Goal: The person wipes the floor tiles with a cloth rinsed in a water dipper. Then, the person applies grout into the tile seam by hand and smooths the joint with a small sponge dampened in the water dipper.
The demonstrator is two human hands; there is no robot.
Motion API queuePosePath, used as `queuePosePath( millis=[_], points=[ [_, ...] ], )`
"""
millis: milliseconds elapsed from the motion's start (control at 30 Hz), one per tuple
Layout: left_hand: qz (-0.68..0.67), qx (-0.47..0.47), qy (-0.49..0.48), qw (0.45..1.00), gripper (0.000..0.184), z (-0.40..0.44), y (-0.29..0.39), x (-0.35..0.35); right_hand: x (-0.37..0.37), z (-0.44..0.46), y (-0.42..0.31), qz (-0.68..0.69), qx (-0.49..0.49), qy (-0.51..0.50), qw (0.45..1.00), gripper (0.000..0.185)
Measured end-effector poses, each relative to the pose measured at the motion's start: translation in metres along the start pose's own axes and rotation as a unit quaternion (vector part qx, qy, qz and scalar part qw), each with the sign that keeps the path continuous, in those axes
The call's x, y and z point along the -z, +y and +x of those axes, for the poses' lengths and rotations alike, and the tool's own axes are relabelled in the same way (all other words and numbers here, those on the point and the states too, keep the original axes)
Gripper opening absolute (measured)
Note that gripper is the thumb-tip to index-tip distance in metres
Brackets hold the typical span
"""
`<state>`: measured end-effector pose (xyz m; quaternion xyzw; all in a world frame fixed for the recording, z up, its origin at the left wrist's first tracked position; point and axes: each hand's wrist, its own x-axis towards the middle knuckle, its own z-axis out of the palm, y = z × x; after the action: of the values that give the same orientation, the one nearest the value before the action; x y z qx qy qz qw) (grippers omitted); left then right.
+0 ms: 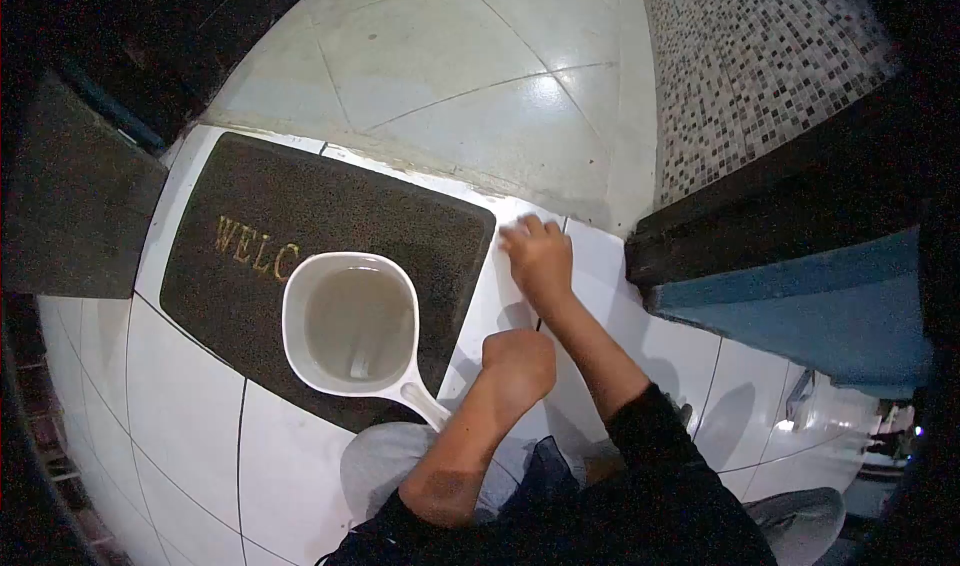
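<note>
A white dipper (298, 346) containing liquid sits on a dark welcome mat (345, 211). The right hand (541, 258), fingers blurred and loosely parted, is at the mat's edge; the left hand (520, 358) bends downward, its grip hidden.

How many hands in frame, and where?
2. Bare left hand, fingers mostly hidden, right of the white plastic dipper in the picture; bare right hand, blurred, near the dark grey rectangular mat's upper-right corner. No others show.
</note>
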<state>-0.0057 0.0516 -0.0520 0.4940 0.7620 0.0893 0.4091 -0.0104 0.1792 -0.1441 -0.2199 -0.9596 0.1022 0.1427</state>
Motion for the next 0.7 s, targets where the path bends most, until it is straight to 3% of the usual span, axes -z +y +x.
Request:
queuePosePath(
  millis=[67,133,267,333,433,467,567,700],
  points=[
    [-0.01,0.007,0.022,1.0,0.03,0.0,-0.001,0.0,0.0,0.032,0.0,-0.025,-0.005,0.026,0.999,0.016],
    [0.001,0.009,0.032,0.999,0.03,0.0,-0.003,0.001,0.004,0.056,-0.005,-0.033,-0.067,-0.023,0.997,0.017],
    [0.005,0.003,0.021,1.0,0.029,0.004,-0.003,-0.002,0.007,0.024,-0.002,-0.063,-0.049,-0.053,0.995,0.019],
    [0.001,-0.007,0.026,1.0,0.029,0.003,-0.004,-0.004,0.008,-0.009,-0.001,-0.005,0.015,-0.008,1.0,0.02],
    [0.0,-0.009,0.031,0.999,0.028,0.003,-0.004,-0.004,0.0,-0.008,0.003,0.019,0.008,0.006,1.0,0.021],
    [0.001,-0.003,0.034,0.999,0.028,0.002,-0.003,-0.005,-0.008,0.004,0.007,0.006,0.036,0.052,0.998,0.018],
    [0.002,-0.019,0.054,0.998,0.027,0.001,-0.005,-0.005,-0.006,0.054,0.002,-0.011,-0.042,0.012,0.999,0.013],
    [-0.009,-0.003,0.074,0.997,0.026,0.001,-0.003,-0.006,-0.007,0.048,0.007,0.017,-0.049,0.002,0.999,0.016]
  ],
)
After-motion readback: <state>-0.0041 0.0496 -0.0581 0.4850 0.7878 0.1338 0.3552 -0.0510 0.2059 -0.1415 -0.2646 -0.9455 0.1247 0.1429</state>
